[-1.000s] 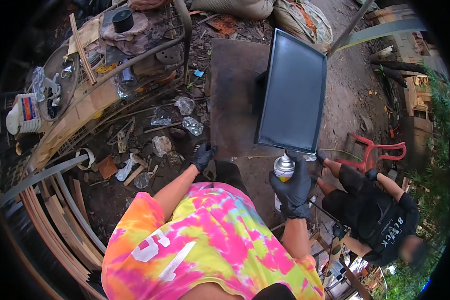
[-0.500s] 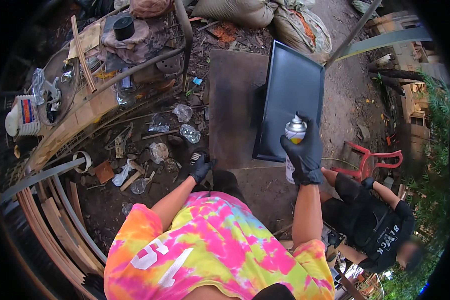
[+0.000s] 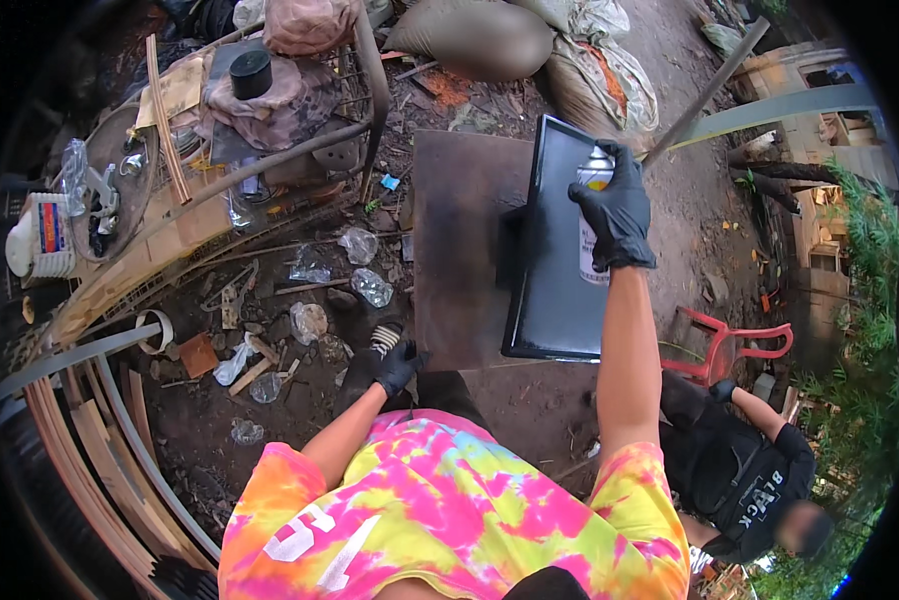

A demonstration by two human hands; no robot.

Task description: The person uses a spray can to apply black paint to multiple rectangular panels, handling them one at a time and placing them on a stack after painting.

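Observation:
My right hand [image 3: 618, 215], in a black glove, is closed round a white spray paint can [image 3: 592, 255] with a silver top. A finger lies over the can's nozzle. The can is above a black rectangular panel [image 3: 555, 270] with a raised rim, which stands over the right part of a flat brown board [image 3: 460, 290]. Dark smudges of paint mark the board beside the panel. My left hand [image 3: 400, 368], also black-gloved, is at the board's near left corner with its fingers closed on the edge.
Left is a rack [image 3: 215, 195] bearing cloths, a black round lid [image 3: 251, 74] and wooden strips. Crumpled clear plastic [image 3: 310, 322] litters the ground. Sacks [image 3: 600, 90] lie at the far side. A red plastic chair [image 3: 720, 345] and a person in black [image 3: 750, 470] are to the right.
My right hand has moved the spray can away from me, up along the panel. The view has shifted slightly, and my left hand remains at the board's corner.

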